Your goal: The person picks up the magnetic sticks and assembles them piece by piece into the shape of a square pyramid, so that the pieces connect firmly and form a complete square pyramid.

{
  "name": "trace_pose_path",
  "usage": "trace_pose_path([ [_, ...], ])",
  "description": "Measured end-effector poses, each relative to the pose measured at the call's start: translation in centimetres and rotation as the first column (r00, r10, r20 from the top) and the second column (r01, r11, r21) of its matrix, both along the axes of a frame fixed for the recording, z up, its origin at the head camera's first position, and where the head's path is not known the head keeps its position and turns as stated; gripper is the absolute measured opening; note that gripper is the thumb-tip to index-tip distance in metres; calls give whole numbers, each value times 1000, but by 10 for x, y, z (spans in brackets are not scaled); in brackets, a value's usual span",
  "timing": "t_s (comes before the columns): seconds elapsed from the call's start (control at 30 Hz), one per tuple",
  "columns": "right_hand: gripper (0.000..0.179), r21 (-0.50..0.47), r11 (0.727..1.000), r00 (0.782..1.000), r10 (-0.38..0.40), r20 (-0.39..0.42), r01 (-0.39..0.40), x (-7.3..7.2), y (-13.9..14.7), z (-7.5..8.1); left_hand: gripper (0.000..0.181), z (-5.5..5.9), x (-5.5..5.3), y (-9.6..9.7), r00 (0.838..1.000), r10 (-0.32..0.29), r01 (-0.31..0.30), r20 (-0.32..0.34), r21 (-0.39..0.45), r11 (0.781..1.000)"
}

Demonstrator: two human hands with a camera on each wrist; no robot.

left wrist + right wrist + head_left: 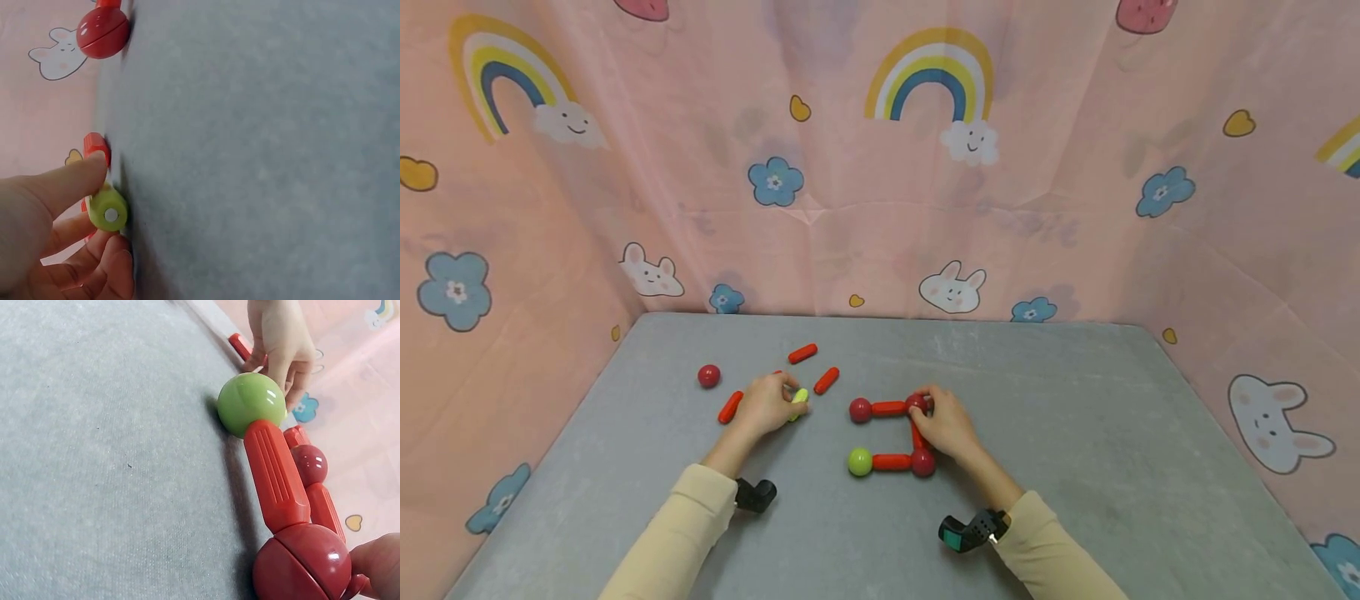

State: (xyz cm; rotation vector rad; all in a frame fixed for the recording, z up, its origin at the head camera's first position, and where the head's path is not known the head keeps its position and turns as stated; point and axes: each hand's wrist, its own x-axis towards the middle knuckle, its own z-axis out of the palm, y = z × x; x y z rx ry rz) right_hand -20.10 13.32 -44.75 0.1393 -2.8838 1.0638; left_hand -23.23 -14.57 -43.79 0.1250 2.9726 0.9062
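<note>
Table (1105,450) carrying one open frame (891,462).
My right hand (951,425) has fingers clamped on the frame's far right corner ball (913,402), and should keep it steady; my left hand (763,405) pinches the green stick (801,396) left of the frame, best kept level. I count four red balls (709,376), one green ball (860,462), seven red sticks (827,381) (one mostly hidden), one green stick.
</note>
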Motion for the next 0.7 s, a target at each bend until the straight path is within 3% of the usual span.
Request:
trace_pose_path([
  [0.4, 26, -16, 1000, 1000, 1, 5, 0, -2, 0, -2, 27, 3, 5, 5, 1000, -4, 5, -5, 24, 1000],
  [0.7, 25, -11, 1000, 1000, -1, -1, 1, -2, 0, -3, 24, 11, 16, 15, 997, -74, 75, -18, 64, 995],
])
